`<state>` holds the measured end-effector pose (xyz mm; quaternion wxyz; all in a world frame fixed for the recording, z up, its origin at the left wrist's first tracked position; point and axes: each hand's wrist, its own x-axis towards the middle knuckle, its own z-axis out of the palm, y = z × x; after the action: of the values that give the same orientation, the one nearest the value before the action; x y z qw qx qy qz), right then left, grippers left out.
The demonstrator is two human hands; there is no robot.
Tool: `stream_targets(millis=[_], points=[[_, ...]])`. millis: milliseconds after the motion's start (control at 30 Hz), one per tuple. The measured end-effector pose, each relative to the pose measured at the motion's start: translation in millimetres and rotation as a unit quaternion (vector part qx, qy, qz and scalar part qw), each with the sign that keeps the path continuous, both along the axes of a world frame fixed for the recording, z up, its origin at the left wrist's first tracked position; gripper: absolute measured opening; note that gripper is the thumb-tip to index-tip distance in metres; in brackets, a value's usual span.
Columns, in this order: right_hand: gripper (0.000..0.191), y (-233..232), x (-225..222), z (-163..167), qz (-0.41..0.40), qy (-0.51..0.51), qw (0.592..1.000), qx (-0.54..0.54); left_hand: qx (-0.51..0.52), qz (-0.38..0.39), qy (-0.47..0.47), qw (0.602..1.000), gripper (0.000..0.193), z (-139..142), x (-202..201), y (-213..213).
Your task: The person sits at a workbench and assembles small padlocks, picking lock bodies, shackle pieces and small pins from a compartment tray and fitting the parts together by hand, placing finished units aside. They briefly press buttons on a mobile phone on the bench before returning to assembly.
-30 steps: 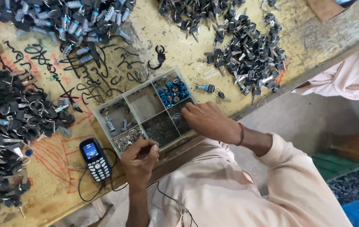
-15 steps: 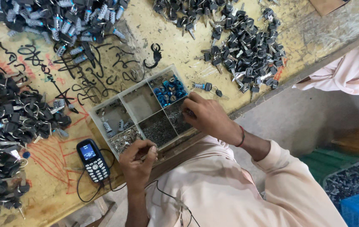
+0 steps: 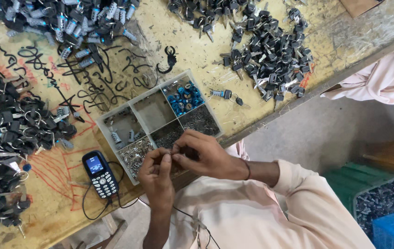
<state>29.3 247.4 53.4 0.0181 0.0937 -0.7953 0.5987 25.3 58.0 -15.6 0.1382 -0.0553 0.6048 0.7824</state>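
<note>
Yellowed, ink-scribbled wood makes up the workbench, which carries heaps of black-headed keys and, near its front edge, a clear compartmented parts tray. Beside the tray lies a small keypad phone with its cable. The left hand and right hand meet just over the tray's near edge, fingertips pinched together on a tiny metal part too small to identify. Because that piece is held only by fingertips, a slip would likely drop it among the loose metal bits below, or off the bench edge. A nudge from either wrist could also tip the tray and mix its blue rings with the rest.
</note>
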Motion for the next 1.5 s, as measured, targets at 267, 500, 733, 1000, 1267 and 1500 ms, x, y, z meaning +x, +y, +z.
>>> stream_targets(millis=[267, 500, 733, 1000, 1267, 1500], points=[[0.016, -4.1, 4.1, 8.7, 0.007, -0.122, 0.992, -0.023, -0.001, -0.022, -0.008, 1.0, 0.014, -4.3, 2.4, -13.8], [0.016, -14.2, 3.9, -4.8, -0.001, -0.146, 0.987, -0.068, -0.062, -0.007, 0.043, 0.997, 0.013, 7.0, 6.0, -13.2], [0.014, -18.8, 6.9, -12.3, -0.01, -0.118, 0.991, -0.07, -0.048, -0.014, 0.09, 0.995, 0.011, 11.7, 3.1, -14.6], [0.014, -17.2, 3.4, -9.2, 0.0, -0.095, 0.995, -0.041, -0.087, -0.003, 0.093, 0.992, 0.011, 12.1, 3.9, -13.9], [0.014, -18.5, 3.1, -11.0, -0.008, -0.089, 0.995, -0.043, -0.062, 0.005, 0.087, 0.994, 0.013, -0.7, 7.6, -14.8], [0.015, -19.7, 1.4, -6.1, 0.001, -0.115, 0.993, -0.034, -0.055, 0.0, 0.052, 0.997, 0.015, -9.2, 8.8, -21.1]])
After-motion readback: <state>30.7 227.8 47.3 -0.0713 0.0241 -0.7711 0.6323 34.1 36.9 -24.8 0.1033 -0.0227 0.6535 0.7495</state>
